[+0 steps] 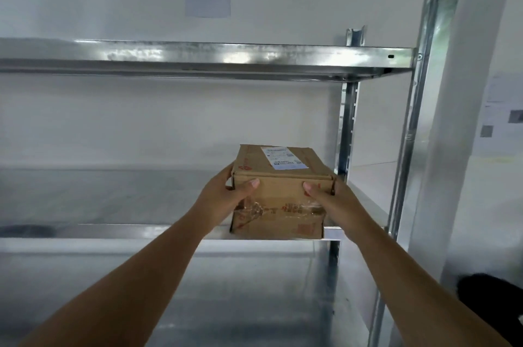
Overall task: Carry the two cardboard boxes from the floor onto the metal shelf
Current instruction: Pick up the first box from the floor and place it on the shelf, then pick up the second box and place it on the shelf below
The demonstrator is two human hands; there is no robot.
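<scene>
Box (pixel 278 191) at the front right of the middle shelf (pixel 113 230), near face level with or slightly past the front lip; can't tell if its base is fully down. Left hand (pixel 226 196) clamped on the left side, right hand (pixel 328 199) on the right side, thumbs on the near face. Shipping label (pixel 284 158) on top. Second box not in view. Risks, as judgement: letting go with the box this near the lip could tip it off forward; pushing at an angle could jam its right corner against the rear post (pixel 346 125); torn tape on the front could snag.
</scene>
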